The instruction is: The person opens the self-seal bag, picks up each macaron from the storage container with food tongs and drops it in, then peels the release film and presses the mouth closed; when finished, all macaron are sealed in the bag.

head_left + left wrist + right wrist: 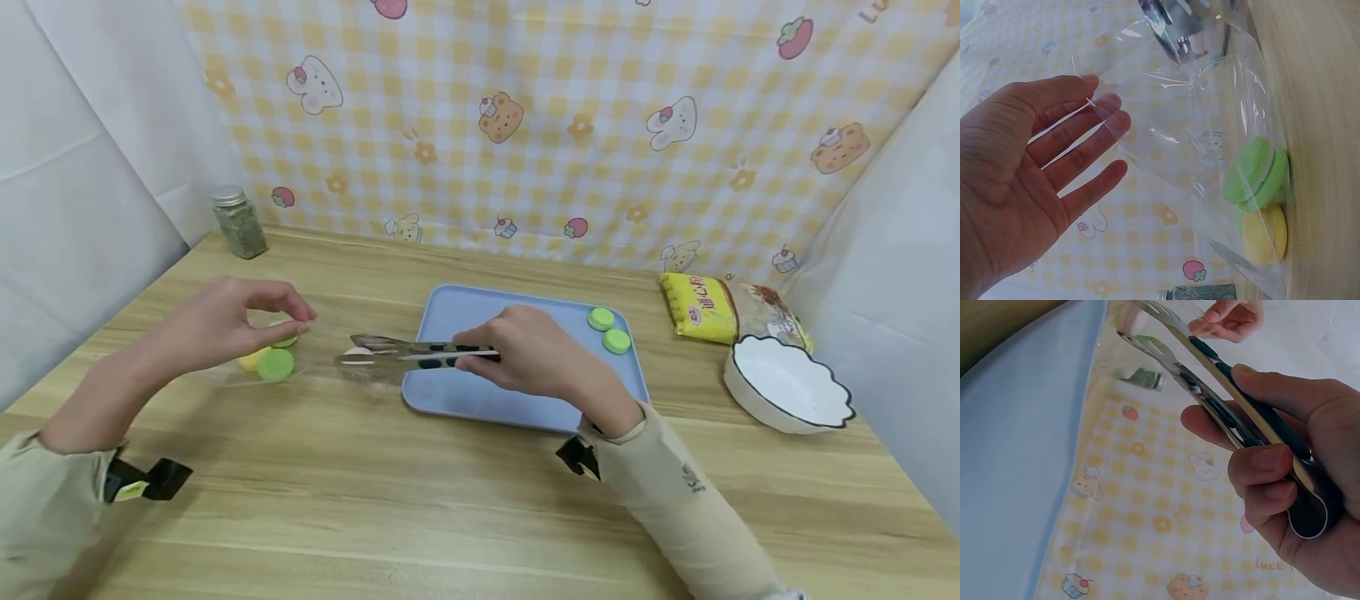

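Observation:
In the head view my left hand point(217, 325) pinches the rim of a clear plastic bag point(1166, 119) between thumb and index finger. Inside the bag lie green macarons point(1252, 175) and a yellow macaron point(1266, 234). My right hand point(536, 354) grips metal tongs point(1210, 381) with dark handle inserts. Their tips point left, at the bag's mouth, with a pale round piece point(358, 355) between them; its kind is unclear. Below the right hand lies a blue tray point(480, 407), with two green macarons point(617, 341) at its far right corner.
A jar of dried herbs point(240, 223) stands at the back left. At the right are a yellow food packet point(701, 308) and a white scalloped bowl point(787, 387). A checked curtain point(450, 75) hangs behind the wooden table point(390, 508).

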A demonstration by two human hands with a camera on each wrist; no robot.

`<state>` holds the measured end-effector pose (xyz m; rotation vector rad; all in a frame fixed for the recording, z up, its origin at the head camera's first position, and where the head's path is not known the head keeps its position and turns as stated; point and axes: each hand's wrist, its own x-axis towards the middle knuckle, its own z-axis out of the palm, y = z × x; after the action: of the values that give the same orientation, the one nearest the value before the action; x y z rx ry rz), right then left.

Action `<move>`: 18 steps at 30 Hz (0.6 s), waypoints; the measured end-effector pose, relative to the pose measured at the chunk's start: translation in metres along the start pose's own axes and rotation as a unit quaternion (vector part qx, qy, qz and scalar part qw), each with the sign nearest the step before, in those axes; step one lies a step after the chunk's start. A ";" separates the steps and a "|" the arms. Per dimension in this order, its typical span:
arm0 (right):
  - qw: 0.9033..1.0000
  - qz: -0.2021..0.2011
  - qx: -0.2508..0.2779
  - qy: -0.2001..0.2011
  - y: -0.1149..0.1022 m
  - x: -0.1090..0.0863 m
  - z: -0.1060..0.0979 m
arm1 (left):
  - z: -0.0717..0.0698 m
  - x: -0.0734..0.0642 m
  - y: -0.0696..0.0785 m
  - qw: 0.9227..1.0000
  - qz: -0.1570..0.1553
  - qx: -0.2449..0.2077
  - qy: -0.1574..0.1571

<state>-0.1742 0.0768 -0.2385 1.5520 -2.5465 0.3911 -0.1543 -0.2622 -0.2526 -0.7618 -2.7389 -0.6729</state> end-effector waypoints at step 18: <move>0.999 0.013 -0.038 -0.019 -0.010 0.055 0.023 | -0.004 0.000 0.000 1.000 0.021 -0.006 0.001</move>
<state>-0.1901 0.0189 -0.2458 1.5147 -2.5806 0.2674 -0.1538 -0.2638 -0.2492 -0.8182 -2.7108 -0.6825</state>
